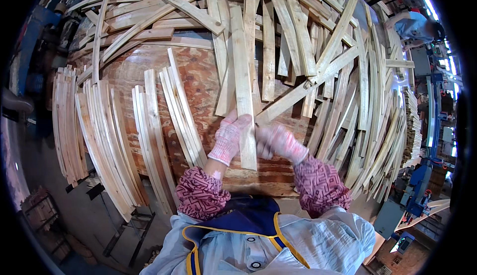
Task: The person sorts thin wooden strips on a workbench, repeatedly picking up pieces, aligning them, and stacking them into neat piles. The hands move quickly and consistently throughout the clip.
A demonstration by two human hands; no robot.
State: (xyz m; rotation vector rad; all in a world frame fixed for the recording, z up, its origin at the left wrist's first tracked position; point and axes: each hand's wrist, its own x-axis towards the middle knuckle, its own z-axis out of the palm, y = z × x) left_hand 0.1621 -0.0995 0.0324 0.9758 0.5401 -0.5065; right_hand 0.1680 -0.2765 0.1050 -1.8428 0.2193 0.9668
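A long pale wooden slat [242, 71] points away from me over the workbench, its near end in front of my body. My left hand [229, 137], in a white and pink knit glove, is closed on the slat's left edge near that end, thumb on top. Just right of the same end is my right hand [282, 143], gloved alike. Motion smears its fingers, and whether they touch the wood does not show. Beyond my right hand, another slat [308, 84] slants up to the right with a dark knot near its middle.
A reddish plywood bench top [198, 76] lies beneath. On its left stand several sorted slat bundles [146, 131], some overhanging the near edge. Loose slats [293, 32] cover the far side and the right. A person [416, 27] is at the far right, beyond the slats.
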